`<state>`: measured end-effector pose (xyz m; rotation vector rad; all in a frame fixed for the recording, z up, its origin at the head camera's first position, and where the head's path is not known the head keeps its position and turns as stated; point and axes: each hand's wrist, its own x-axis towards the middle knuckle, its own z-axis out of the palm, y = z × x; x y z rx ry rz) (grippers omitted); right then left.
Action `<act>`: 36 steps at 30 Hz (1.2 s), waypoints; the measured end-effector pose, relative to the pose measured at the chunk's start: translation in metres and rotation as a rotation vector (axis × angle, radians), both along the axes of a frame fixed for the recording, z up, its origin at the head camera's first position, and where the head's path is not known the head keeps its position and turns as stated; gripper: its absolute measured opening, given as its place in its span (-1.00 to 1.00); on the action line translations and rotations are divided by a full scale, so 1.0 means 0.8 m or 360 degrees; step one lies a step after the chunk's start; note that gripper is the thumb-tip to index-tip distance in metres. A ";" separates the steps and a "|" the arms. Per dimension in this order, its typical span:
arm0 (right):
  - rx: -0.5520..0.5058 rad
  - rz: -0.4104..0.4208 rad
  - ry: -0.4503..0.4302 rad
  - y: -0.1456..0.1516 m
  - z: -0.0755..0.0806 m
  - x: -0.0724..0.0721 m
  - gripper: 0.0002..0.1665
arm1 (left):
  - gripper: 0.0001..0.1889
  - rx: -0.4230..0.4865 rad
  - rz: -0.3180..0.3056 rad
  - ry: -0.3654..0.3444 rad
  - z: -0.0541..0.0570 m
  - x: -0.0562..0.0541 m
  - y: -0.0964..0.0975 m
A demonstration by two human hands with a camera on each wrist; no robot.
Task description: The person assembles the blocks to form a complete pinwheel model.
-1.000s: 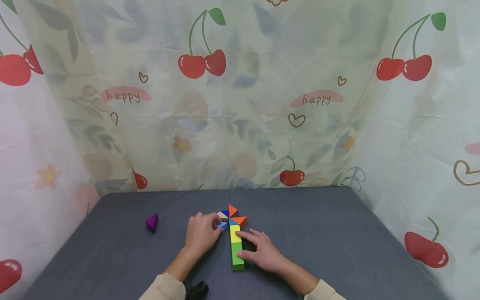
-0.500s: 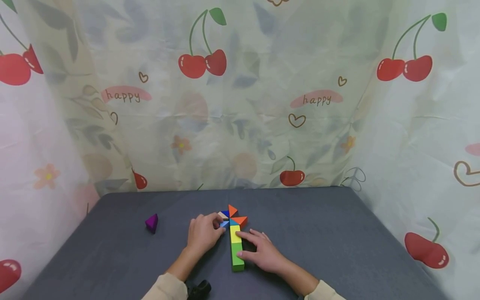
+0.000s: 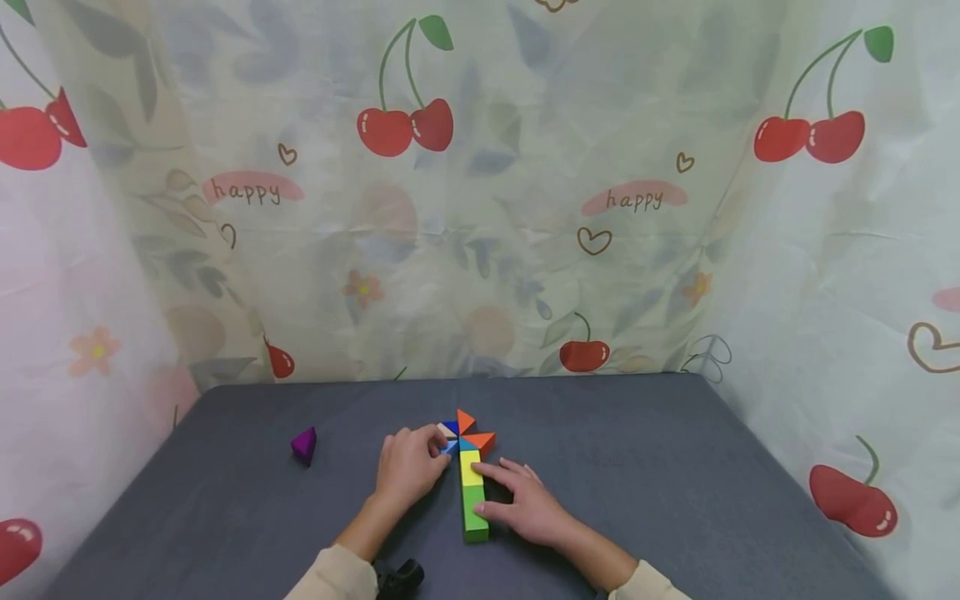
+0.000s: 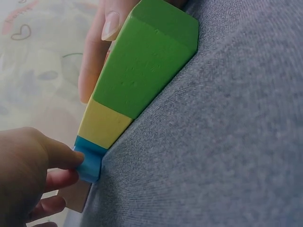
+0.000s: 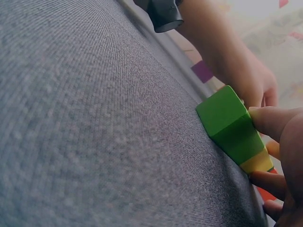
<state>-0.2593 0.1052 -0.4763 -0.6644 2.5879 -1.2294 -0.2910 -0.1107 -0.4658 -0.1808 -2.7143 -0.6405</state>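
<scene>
My left hand [image 3: 409,468] pinches a light blue triangular block [image 4: 89,168] between thumb and fingers. This block sits at the lower left of a pinwheel of triangular pieces: orange blocks [image 3: 480,442], a dark blue block [image 3: 451,426], a pale wooden block [image 3: 446,431] and a teal block [image 3: 467,444]. Below the pinwheel, a yellow block [image 3: 470,469] and a longer green block [image 3: 474,515] form a straight stem. My right hand [image 3: 528,504] rests on the stem, its thumb on the green block and its extended index finger on the yellow one. Fingers hide part of the light blue block.
A purple triangular block [image 3: 304,447] lies apart on the left of the dark grey tabletop [image 3: 637,467]. A black wrist device [image 3: 400,579] shows by the left sleeve. A printed curtain [image 3: 510,250] stands behind and along both sides.
My left hand has shifted slightly to the right, bringing the light blue block closer against the pinwheel's centre. The right hand stays where it was on the stem.
</scene>
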 end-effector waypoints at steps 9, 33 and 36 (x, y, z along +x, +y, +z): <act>-0.0006 0.0001 0.0013 0.000 0.002 0.001 -0.33 | -0.83 0.0011 0.0015 0.0035 -0.002 -0.003 0.002; 0.0010 -0.0001 0.0019 0.000 -0.001 0.000 -0.32 | -0.64 0.0016 0.0023 0.0076 -0.008 -0.003 -0.005; 0.0004 0.0000 0.0030 0.000 -0.001 0.000 -0.32 | -0.60 0.0014 0.0025 0.0116 -0.008 -0.002 -0.008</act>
